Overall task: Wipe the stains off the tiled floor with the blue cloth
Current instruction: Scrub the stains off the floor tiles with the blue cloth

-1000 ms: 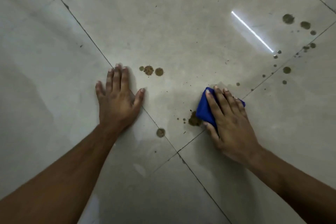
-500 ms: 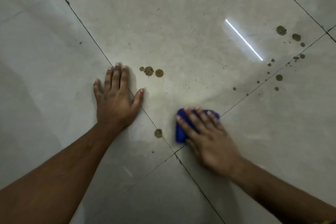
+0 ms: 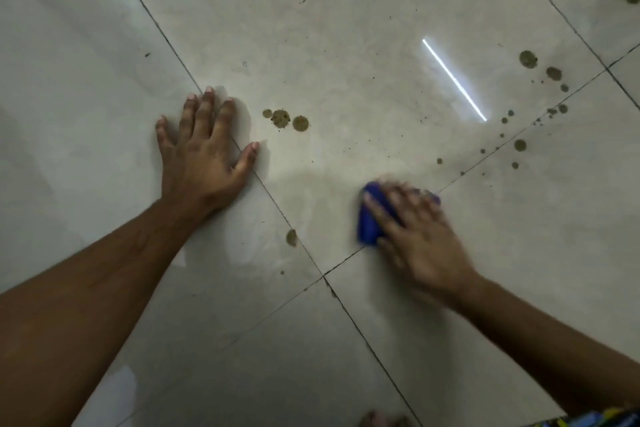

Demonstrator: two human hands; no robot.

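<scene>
Many stains (image 3: 286, 118) remain mid-wipe; right hand (image 3: 420, 243), fingers spread flat, presses cloth (image 3: 370, 218), left hand (image 3: 204, 156) splayed on floor (image 3: 346, 45).

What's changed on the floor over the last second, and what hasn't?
The right hand swept the folded blue cloth toward the tile corner, then partway back; the brown blotch beside that corner is wiped away, leaving a faint damp smear. The left hand stays flat on the glossy beige tiled floor. The three-spot cluster and the single spot by the grout line remain.
</scene>
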